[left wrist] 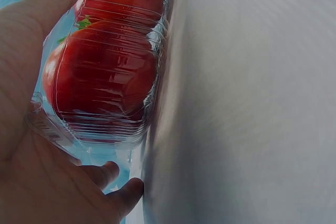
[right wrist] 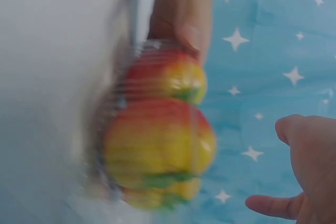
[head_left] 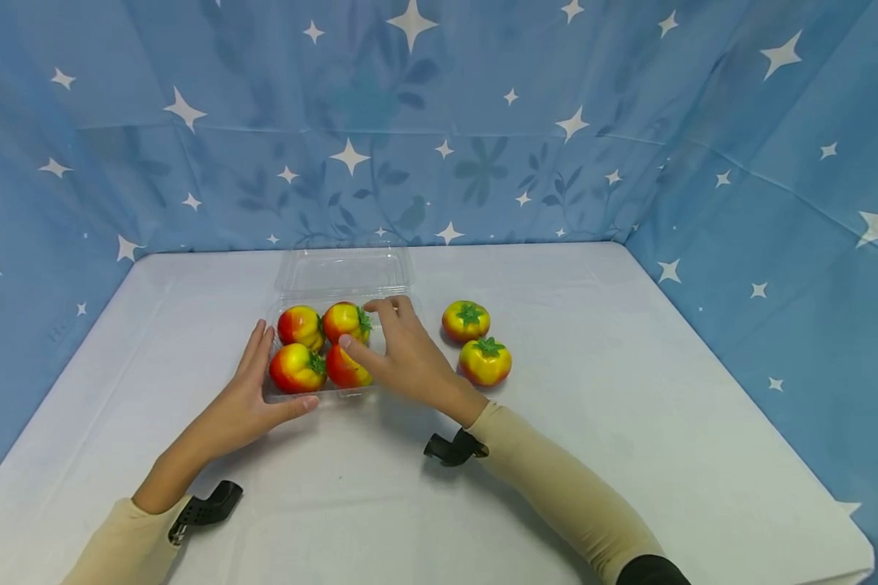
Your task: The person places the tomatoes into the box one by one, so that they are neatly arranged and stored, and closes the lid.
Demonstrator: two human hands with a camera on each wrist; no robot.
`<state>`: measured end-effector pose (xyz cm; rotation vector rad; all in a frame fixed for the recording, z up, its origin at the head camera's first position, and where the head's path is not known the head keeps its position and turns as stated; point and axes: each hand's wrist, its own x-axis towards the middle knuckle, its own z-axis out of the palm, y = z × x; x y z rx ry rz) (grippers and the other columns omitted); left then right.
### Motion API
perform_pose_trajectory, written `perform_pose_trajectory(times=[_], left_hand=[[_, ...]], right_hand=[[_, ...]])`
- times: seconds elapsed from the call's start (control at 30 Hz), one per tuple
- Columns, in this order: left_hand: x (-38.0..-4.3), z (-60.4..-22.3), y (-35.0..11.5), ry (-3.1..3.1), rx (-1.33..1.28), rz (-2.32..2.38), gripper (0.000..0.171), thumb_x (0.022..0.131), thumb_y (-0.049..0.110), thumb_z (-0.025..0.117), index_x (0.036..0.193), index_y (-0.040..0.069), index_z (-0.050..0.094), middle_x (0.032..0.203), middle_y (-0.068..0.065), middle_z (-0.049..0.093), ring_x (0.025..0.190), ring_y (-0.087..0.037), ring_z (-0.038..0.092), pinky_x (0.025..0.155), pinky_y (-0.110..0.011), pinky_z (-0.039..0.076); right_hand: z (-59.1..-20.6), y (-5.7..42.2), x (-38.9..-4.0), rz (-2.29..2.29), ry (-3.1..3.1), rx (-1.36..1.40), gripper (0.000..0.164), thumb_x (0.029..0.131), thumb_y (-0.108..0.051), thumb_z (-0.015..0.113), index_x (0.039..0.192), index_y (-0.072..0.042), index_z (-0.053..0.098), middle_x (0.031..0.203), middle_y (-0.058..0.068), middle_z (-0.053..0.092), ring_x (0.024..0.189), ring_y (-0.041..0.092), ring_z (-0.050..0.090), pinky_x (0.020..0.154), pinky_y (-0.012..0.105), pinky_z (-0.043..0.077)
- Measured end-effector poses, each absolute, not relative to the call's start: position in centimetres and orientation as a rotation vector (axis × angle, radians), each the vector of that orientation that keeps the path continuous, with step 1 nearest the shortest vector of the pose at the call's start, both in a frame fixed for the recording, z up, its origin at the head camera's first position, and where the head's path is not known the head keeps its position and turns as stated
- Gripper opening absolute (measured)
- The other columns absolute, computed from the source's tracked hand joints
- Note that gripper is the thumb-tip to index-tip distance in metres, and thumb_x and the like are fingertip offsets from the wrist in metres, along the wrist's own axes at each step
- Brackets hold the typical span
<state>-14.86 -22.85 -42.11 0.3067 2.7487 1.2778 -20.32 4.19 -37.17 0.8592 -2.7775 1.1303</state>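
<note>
A clear plastic clamshell box (head_left: 351, 392) stands on the table with several red-and-yellow toy fruits, persimmon-like with green leafy tops, inside. My left hand (head_left: 245, 406) rests against the box's left side, fingers straight and thumb stretched along the front edge. In the left wrist view, a red toy fruit (left wrist: 105, 69) shows through the ribbed wall beside that hand. Over the box's right part, my right hand (head_left: 410, 353) hovers with thumb and fingers spread apart. The right wrist view shows nothing between its fingers, and the front right toy fruit (right wrist: 157, 140) lies to their left.
Two more toy fruits, one farther back (head_left: 466, 321) and one nearer (head_left: 485, 361), sit on the white tablecloth (head_left: 629, 406) right of the box. The box's clear lid (head_left: 345, 272) lies folded back behind it. A blue star-patterned curtain (head_left: 439, 122) encloses the table's back and sides.
</note>
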Motion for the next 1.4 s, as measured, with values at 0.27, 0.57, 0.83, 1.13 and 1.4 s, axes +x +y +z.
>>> perform_pose_trajectory(times=[0.27,0.57,0.83,1.13,1.4], left_hand=[[-14.7,-42.1,-22.8,2.744,0.312,1.284,0.13,0.093,0.051,0.081,0.17,0.01,-0.015,0.176,-0.009,-0.025,0.161,-0.048,-0.005,0.116,-0.082,0.014],[-14.6,-42.1,-22.8,2.75,0.302,1.267,0.13,0.093,0.052,0.08,0.169,0.01,-0.016,0.175,-0.009,-0.025,0.161,-0.049,-0.005,0.116,-0.082,0.014],[-14.7,-42.0,-22.7,2.749,0.312,1.266,0.13,0.093,0.052,0.08,0.17,0.009,-0.015,0.176,-0.01,-0.024,0.161,-0.049,-0.004,0.116,-0.082,0.014],[-14.6,-42.1,-22.8,2.748,0.305,1.263,0.13,0.093,0.053,0.08,0.17,0.009,-0.016,0.176,-0.01,-0.025,0.161,-0.048,-0.005,0.116,-0.082,0.014],[-14.6,-42.1,-22.7,2.747,0.31,1.264,0.13,0.093,0.053,0.08,0.17,0.008,-0.015,0.175,-0.01,-0.025,0.161,-0.048,-0.006,0.116,-0.082,0.013]], right_hand=[[-34.7,6.0,-20.7,1.159,-2.703,0.826,0.066,0.106,-0.045,0.064,0.153,-0.002,0.047,0.153,0.02,0.04,0.121,0.035,0.061,0.104,0.05,0.056],[-33.1,8.0,-21.7,1.198,-2.64,0.757,0.064,0.105,-0.041,0.063,0.154,-0.003,0.046,0.156,0.019,0.038,0.135,0.034,0.051,0.112,0.053,0.049],[-32.3,10.0,-22.9,1.167,-2.663,0.675,0.062,0.106,-0.038,0.062,0.156,-0.006,0.048,0.158,0.021,0.036,0.137,0.034,0.049,0.114,0.054,0.047],[-32.9,11.6,-24.6,1.139,-2.745,0.604,0.064,0.106,-0.037,0.06,0.16,-0.006,0.044,0.162,0.023,0.032,0.139,0.038,0.048,0.118,0.057,0.042],[-33.9,12.3,-25.8,1.059,-2.889,0.5,0.069,0.102,-0.038,0.062,0.162,-0.01,0.042,0.165,0.024,0.03,0.138,0.044,0.048,0.117,0.064,0.04]])
